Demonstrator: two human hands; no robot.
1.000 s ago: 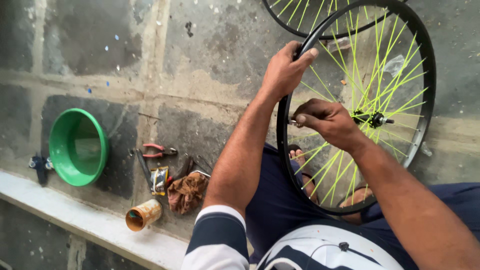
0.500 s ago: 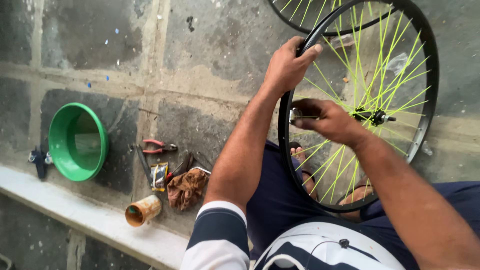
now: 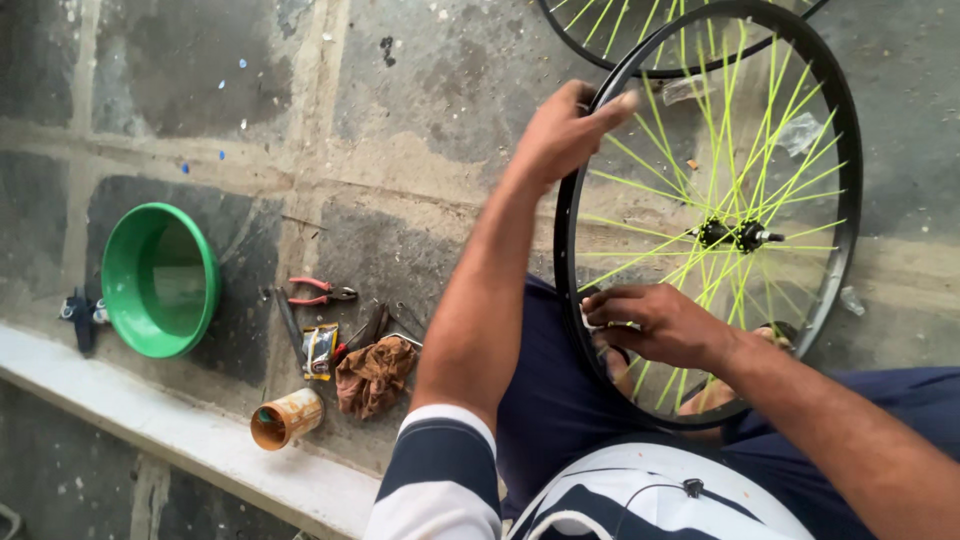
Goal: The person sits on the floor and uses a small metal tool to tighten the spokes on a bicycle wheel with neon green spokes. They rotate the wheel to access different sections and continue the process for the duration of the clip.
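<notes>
Since the earlier frames, both hands have shifted along the wheel: the left hand has slid a little further over the top of the rim, and the right hand has dropped from near the hub to the lower left stretch of the rim.

From the head view, the black bicycle wheel rim with bright yellow-green spokes stands upright on the paved stone floor, propped between the person's knees and feet. The left hand curls over the top left of the rim, fingers bent around it and the thumb stretched out along the edge. The right hand is half closed low on the inner side of the rim, fingertips pinched on something pale and small there; what it is I cannot tell. The black hub with its axle sits between the hands, nearer the right one.

As a judgement, the wheel looks light and stiff at the rim, while the thin spokes would flex and are poor places to pull on; the rim edge or the hub gives the surest hold.

Well left of the left hand lie red-handled pliers, a brown crumpled rag, a small yellow-and-black sachet, a rusty tin can on its side and a green plastic bowl. A second black rim lies beyond the left hand.
</notes>
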